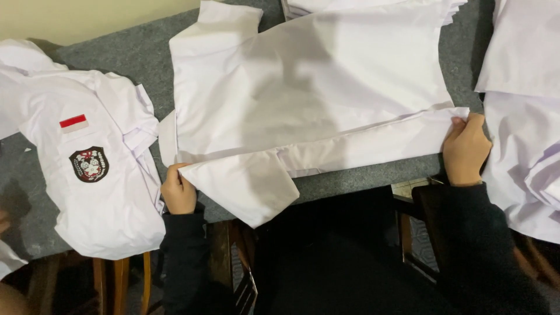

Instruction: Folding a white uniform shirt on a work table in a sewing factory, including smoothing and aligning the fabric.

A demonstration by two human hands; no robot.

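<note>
Grey felt covers the work table (pixel 116 55), which runs under and beyond both of your hands. Between them lies the white shirt (pixel 309 87), spread flat with its near long edge folded over into a band. Left of your left hand sits a folded white shirt (pixel 93 175) with a flag patch and a round crest; right of your right hand rests a stack of white garments (pixel 522 116).

Your left hand (pixel 178 191) is closed, pinching the band where the short sleeve (pixel 245 186) hangs over the table edge. Your right hand (pixel 465 150) is closed on the band's far end.

Keep equal tension at both ends so the crease runs straight. Hold the fold parallel to the table edge. Smooth any ripple before pressing it flat.
</note>
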